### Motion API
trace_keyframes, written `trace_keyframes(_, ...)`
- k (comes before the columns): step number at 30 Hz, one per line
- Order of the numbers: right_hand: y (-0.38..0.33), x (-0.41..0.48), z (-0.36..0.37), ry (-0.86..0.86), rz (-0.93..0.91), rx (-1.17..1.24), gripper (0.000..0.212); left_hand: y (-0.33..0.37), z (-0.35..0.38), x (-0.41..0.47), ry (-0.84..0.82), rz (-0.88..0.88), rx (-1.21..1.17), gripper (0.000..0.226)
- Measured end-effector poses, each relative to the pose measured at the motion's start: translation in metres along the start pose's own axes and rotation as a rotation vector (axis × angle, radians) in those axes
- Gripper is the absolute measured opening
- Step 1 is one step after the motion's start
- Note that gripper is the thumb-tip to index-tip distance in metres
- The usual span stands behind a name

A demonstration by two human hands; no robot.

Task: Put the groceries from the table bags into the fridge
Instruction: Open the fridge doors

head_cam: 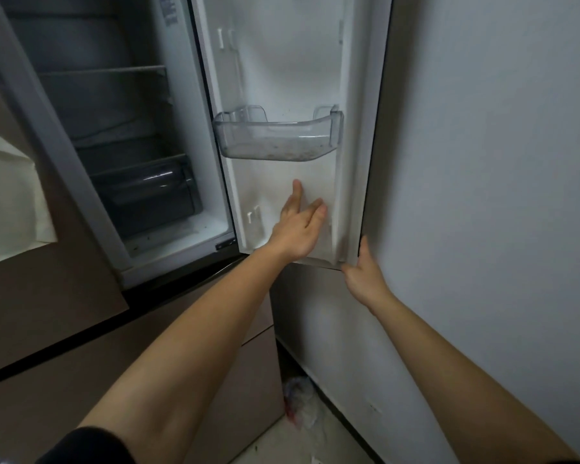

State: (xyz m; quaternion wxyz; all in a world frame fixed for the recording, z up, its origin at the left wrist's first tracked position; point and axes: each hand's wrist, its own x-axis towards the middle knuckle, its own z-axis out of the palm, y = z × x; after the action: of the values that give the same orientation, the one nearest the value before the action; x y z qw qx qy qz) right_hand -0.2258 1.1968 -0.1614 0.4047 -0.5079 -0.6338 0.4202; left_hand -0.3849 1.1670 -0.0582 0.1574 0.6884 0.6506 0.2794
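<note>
The fridge stands open in front of me, its dark inside (121, 128) showing bare shelves and a clear drawer (151, 192) at the bottom. The right door (282, 61) is swung wide open against the wall, with one clear door bin (278, 135) hooked on its white inner face. My left hand (298, 226) lies flat with straight fingers on the door's inner panel below the bin. My right hand (365, 272) is at the door's lower outer corner, thumb up along the edge; its fingers are hidden behind the door. No groceries are in view.
The left fridge door (47, 182) hangs open at the left, with white paper (7, 202) on its face. A grey wall (482, 162) runs close along the right. Brown lower drawer fronts (148, 346) sit below. A crumpled plastic bag (302, 406) lies on the floor by the wall.
</note>
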Motion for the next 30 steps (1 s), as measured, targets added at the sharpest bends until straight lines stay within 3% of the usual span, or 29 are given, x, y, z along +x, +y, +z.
trace_keyframes(7,-0.003,0.012,-0.001,0.037,0.013,-0.084,0.095,-0.016,-0.014,0.012,-0.001,-0.006,0.217,0.057)
trace_keyframes(11,-0.028,-0.002,0.003,0.077,-0.002,-0.152,0.088,-0.028,-0.023,-0.004,0.120,-0.085,0.176,0.055)
trace_keyframes(13,-0.039,-0.014,0.010,0.209,-0.123,-0.238,0.085,-0.041,-0.030,-0.022,0.272,-0.052,0.121,0.048)
trace_keyframes(15,-0.047,-0.023,0.023,0.360,-0.361,-0.324,0.078,-0.054,-0.039,-0.046,0.416,-0.012,0.130,0.040)
trace_keyframes(17,-0.052,-0.026,0.040,0.399,-0.547,-0.343,0.068,-0.070,-0.048,-0.077,0.502,-0.028,0.184,0.035)
trace_keyframes(20,-0.063,-0.030,0.078,0.217,-0.563,-0.249,0.051,-0.104,-0.065,-0.127,0.560,-0.128,0.317,0.036)
trace_keyframes(25,-0.089,-0.041,0.173,-0.432,-0.245,-0.023,0.039,-0.169,-0.109,-0.215,0.689,-0.320,0.502,0.044)
trace_keyframes(30,-0.143,-0.055,0.273,-0.573,-0.114,0.139,0.040,-0.219,-0.154,-0.273,0.729,-0.473,0.632,0.053)
